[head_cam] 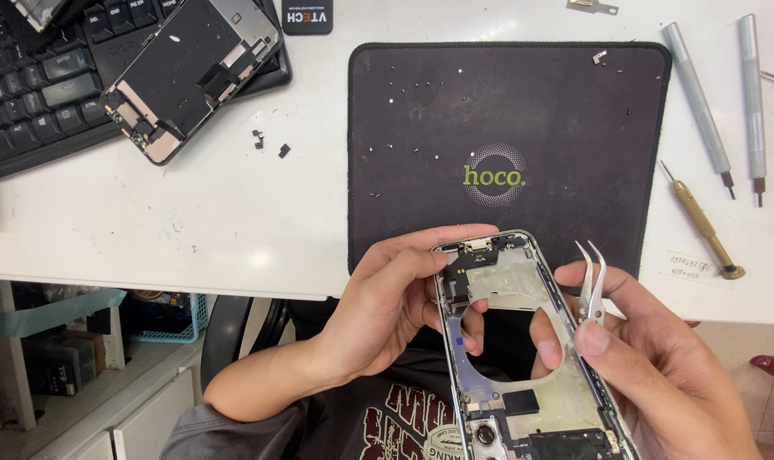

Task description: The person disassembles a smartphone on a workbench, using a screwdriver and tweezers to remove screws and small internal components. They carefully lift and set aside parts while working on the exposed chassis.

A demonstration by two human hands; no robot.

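An opened phone frame [523, 341] with a silver rim and bare inner parts is held over my lap, below the table edge. My left hand [395, 307] grips its left side, the thumb pressing a dark flex part near the top. My right hand [642, 358] supports the right side from beneath and pinches fine silver tweezers [591, 285], tips pointing up beside the frame's right rim.
A black work mat [506, 128] with several tiny screws lies on the white table. A detached phone screen [191, 72] rests on a black keyboard [37, 85] at top left. Two grey screwdrivers [702, 102] and a brass one [702, 226] lie at right.
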